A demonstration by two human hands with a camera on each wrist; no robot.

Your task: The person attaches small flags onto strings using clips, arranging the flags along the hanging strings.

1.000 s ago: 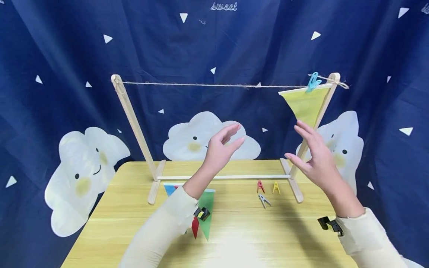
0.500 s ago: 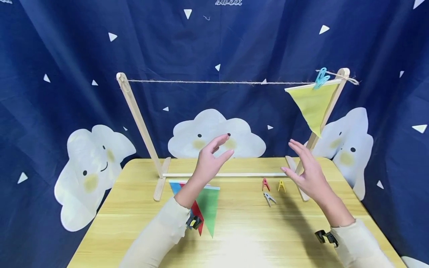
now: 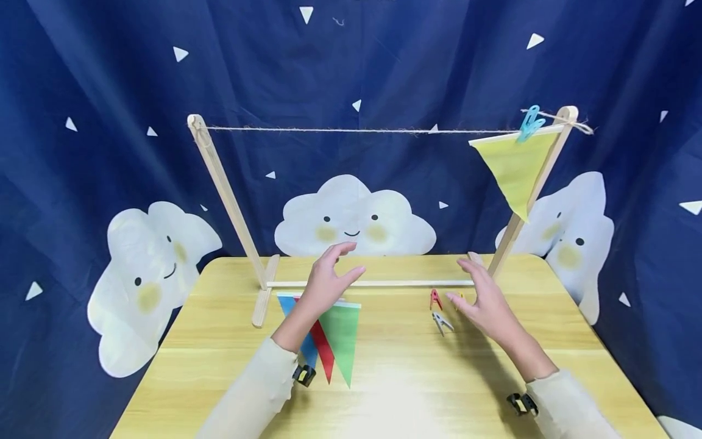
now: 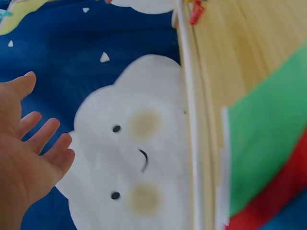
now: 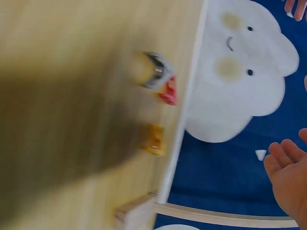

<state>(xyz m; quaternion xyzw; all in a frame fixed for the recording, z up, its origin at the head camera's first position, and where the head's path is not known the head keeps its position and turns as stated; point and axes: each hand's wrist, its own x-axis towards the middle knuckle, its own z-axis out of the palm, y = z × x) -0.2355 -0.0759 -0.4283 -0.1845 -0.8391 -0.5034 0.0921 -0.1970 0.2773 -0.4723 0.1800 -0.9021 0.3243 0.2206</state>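
My left hand hovers above the pennants with fingers loosely bent and nothing in it. Beneath it lie a green pennant, a red pennant and a blue pennant, overlapping on the table. My right hand, holding nothing, is over the clothespins at the right. Near it are a red clothespin, a grey clothespin and a yellow clothespin, the last mostly hidden by the hand in the head view. A yellow pennant hangs from the string, pinned by a blue clothespin.
A wooden frame has a left post, a right post and a white crossbar low between them. It stands on the wooden table. Behind it hangs a dark blue curtain with white clouds.
Both hands have come down and toward me, the right one from near the yellow pennant to the clothespins. The head view has shifted slightly. The yellow pennant still hangs at the right.
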